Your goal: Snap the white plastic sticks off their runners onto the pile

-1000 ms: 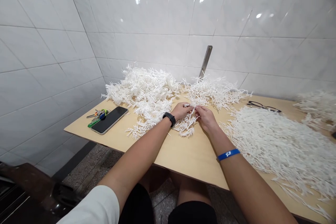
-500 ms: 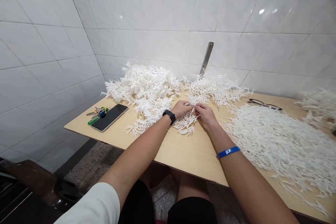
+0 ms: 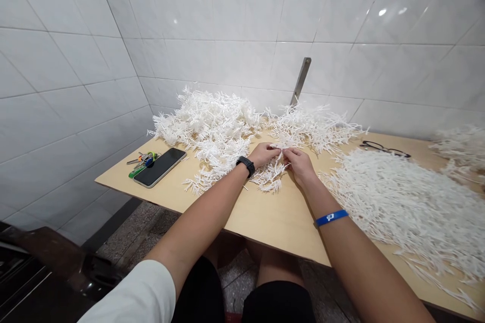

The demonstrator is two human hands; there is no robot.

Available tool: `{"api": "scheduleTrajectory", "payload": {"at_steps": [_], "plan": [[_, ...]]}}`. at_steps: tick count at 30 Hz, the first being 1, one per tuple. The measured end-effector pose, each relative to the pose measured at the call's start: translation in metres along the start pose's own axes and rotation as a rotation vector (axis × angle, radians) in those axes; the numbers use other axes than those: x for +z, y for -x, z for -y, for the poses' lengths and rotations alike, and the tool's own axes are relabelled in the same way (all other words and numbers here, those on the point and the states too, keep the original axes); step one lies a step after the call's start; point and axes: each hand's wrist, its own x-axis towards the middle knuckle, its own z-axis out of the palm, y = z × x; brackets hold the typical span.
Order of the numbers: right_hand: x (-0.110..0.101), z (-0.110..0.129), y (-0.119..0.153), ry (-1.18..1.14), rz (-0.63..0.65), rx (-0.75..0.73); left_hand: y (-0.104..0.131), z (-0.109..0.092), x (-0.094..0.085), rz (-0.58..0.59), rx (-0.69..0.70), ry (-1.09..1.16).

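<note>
My left hand (image 3: pixel 263 155), with a black watch on its wrist, is closed in a pinch on a white branched plastic piece (image 3: pixel 278 147). Thin white tips stick out past the fingers. Against it, fingertips nearly touching, my right hand (image 3: pixel 297 163) is pinched on the same spot; the exact bit between its fingers is too small to make out. Below both hands lies a small bunch of white branched pieces (image 3: pixel 270 176) on the wooden table (image 3: pixel 265 217). A large heap of the branched pieces (image 3: pixel 215 121) rises left of my hands, and another heap (image 3: pixel 310 128) lies behind them.
A phone (image 3: pixel 161 167) and a bunch of keys (image 3: pixel 144 160) lie at the table's left. To the right spreads a wide pile of white strands (image 3: pixel 409 207), with eyeglasses (image 3: pixel 386 149) behind it. A metal bar (image 3: pixel 301 81) stands against the tiled wall (image 3: pixel 227 15).
The fingers of both hands have shifted slightly around the white piece, still pinched together at the same place. The whole view has moved a little; the piles look the same.
</note>
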Motion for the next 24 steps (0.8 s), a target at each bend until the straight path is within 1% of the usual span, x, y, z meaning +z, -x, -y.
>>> {"api": "scheduleTrajectory", "payload": {"at_steps": [2,6,10,18,21,24], "plan": [[-0.0001,0.0011,0.0009,0.003,-0.005,-0.005,-0.0002,0.0002,0.0003,0.008,0.008,0.029],[-0.0003,0.0027,0.0019,0.013,0.003,-0.011,-0.0013,0.0018,0.0003,0.026,0.038,0.013],[-0.0008,0.0024,0.0010,0.019,0.021,-0.010,-0.0021,0.0028,0.0004,-0.017,0.050,-0.008],[0.0005,0.0054,0.0030,-0.011,0.070,0.005,0.0026,-0.0063,-0.0003,-0.022,0.114,-0.129],[0.0018,0.0073,0.0046,-0.011,0.062,0.012,0.0024,-0.0067,0.0002,-0.051,0.140,-0.135],[0.0027,0.0078,0.0051,0.006,0.049,0.010,0.0002,-0.0040,0.0012,-0.089,0.132,-0.130]]}}
